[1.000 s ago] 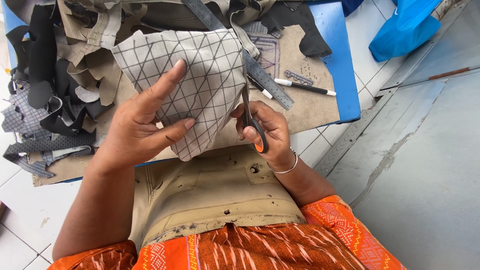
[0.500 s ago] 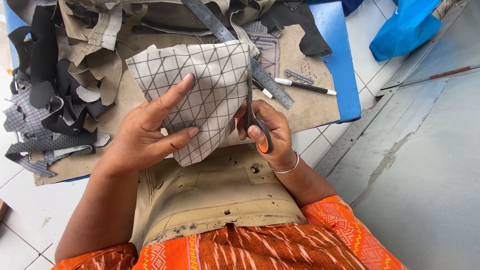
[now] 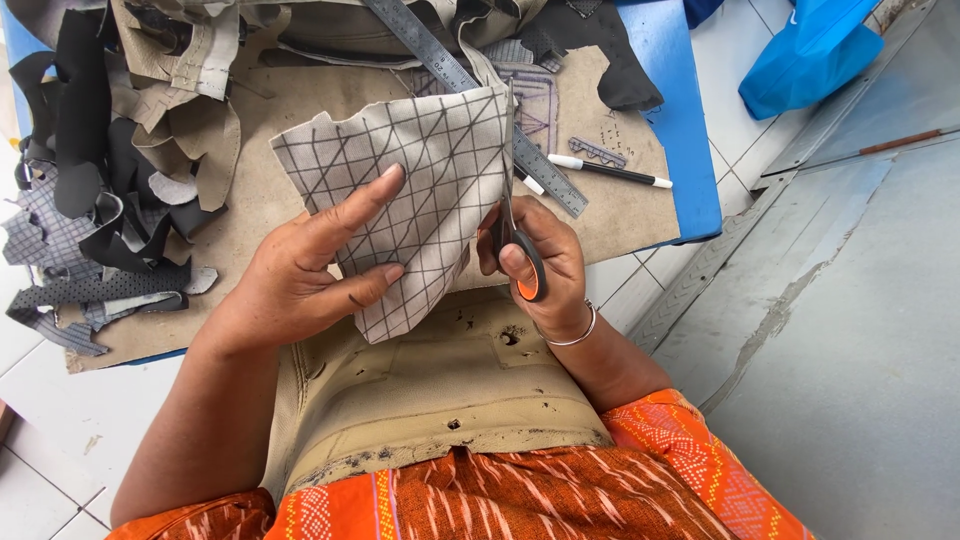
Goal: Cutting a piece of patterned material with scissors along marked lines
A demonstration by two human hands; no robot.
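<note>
bench [image 3: 690,150] with a blue top lay under tan sheet material, dark scraps [image 3: 90,200] and a steel ruler [image 3: 470,95], with a black-and-white marker [image 3: 610,172] beside it. the gridded beige fabric piece [image 3: 420,190] was held up above the lap in the left hand [image 3: 300,280], its grip closed with fingers spread over the cloth. smaller, the right hand [image 3: 545,265] had its grip closed through the orange-and-black scissors [image 3: 515,250], blades at the fabric's right edge.

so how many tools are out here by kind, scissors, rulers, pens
scissors: 1, in the right hand, cutting the grid fabric that the left hand holds
ruler: 1, metal, on the board
pen: 1, white and black, beside the ruler
total: 3
</note>
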